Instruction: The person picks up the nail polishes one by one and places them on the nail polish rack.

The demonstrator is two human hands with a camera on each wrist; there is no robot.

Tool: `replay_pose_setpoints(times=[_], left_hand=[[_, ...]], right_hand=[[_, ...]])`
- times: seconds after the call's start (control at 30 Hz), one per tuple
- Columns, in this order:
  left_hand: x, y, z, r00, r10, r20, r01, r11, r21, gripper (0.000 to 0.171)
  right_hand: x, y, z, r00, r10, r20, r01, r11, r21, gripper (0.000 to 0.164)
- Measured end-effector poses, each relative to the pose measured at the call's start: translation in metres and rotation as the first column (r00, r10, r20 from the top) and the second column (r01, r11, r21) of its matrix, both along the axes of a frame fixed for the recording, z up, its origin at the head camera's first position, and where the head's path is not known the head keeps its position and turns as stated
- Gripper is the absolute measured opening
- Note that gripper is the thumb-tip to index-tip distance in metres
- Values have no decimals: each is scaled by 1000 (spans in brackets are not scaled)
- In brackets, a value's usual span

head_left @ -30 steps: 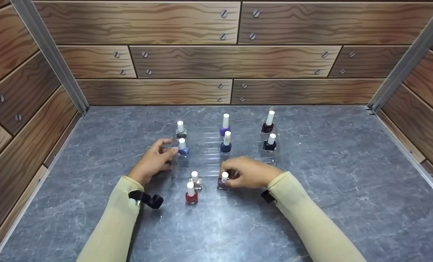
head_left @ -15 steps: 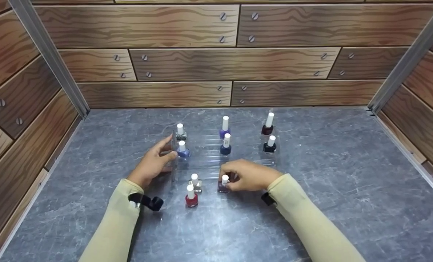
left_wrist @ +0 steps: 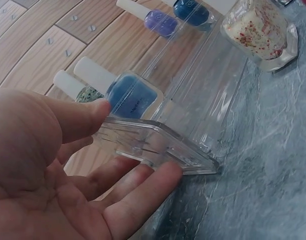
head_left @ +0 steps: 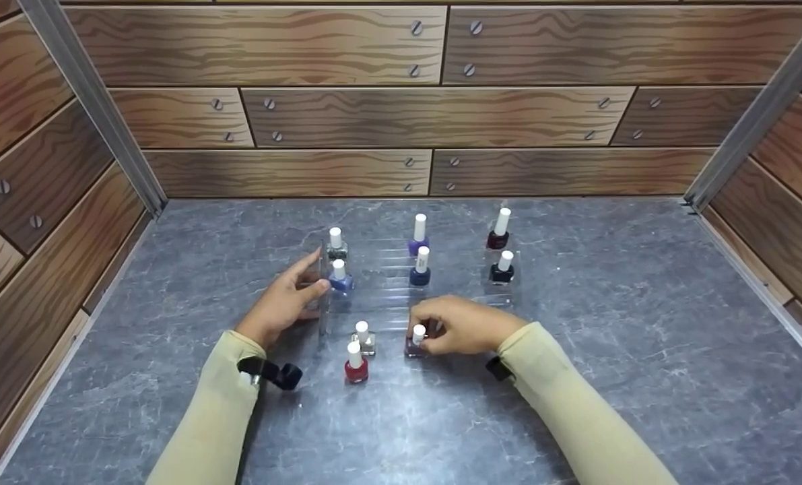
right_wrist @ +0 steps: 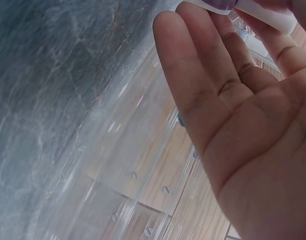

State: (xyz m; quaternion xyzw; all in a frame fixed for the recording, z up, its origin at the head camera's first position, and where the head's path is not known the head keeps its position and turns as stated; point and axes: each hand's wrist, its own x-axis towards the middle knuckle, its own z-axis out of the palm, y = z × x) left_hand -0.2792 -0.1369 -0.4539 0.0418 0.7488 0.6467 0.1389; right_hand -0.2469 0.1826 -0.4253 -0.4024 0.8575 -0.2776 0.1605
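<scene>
A clear stepped display rack (head_left: 374, 306) lies across the middle of the table. My left hand (head_left: 279, 300) holds its left end panel (left_wrist: 160, 137), thumb at the upper edge and fingers along the outer face. Just inside that panel stands a light blue nail polish bottle (left_wrist: 133, 97), close to the thumb. My right hand (head_left: 468, 327) pinches a dark purple nail polish bottle (head_left: 413, 349) with a white cap, at the front of the rack; only part of it shows in the right wrist view. Left of it are a glitter-flecked nail polish bottle (left_wrist: 258, 32) and a red nail polish bottle (head_left: 356, 369).
On the rack's back steps stand a speckled bottle (head_left: 337, 249), a violet one (head_left: 418, 244), a navy one (head_left: 419, 276), a dark red one (head_left: 498, 239) and a black one (head_left: 502, 272). Wood-patterned walls (head_left: 347, 114) enclose the grey marbled table (head_left: 643, 323).
My left index finger has straightened along the rack's end panel. The right hand keeps its pinch on the dark purple bottle, and the bottles stay where they were. The head view tilts slightly.
</scene>
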Motion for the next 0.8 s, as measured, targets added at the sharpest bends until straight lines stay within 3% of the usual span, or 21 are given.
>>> replay_pose_setpoints(times=[0.23,0.53,0.8], left_hand=[[3,2,0,1000,-7,-19,6,999,-51,67],[5,5,5,1000,-2,-8,2,998,-69,65],[2,12,4,999,29,-41,-33,993,-110,63]], right_hand=[[1,1,-3,1000,26,-8,-26,999,-32,14],[1,1,-1,1000,13,8,-13,1000,-15,13],[-2,0,1,1000,3,-3,-2,999,39,12]])
